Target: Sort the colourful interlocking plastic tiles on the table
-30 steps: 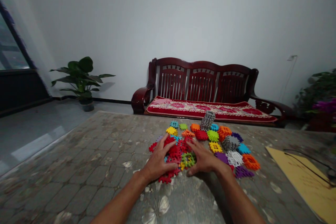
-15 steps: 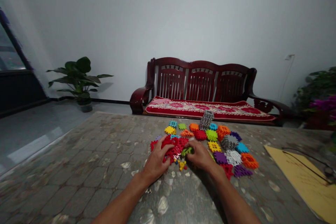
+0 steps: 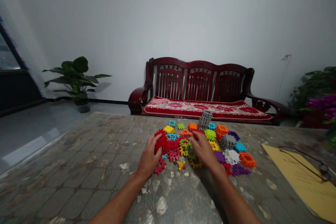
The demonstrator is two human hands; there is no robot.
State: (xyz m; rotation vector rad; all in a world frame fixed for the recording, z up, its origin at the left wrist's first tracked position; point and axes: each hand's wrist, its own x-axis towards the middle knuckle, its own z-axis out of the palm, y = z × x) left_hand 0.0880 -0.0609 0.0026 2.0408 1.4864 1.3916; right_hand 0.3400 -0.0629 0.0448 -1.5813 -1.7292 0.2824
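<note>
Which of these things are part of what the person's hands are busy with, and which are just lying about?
Seemingly part of the job:
- red pieces, at the left hand
- green pieces, beside the right hand
- small yellow piece

Apparently just around:
- yellow sheet
- wooden bench
- potted plant

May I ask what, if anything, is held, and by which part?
It cannot be told: the left hand is against red pieces, the right hand beside green pieces.

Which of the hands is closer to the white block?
Right. The right hand is just left of the white block, with a purple block between them; the left hand is farther left, at the red blocks.
</note>
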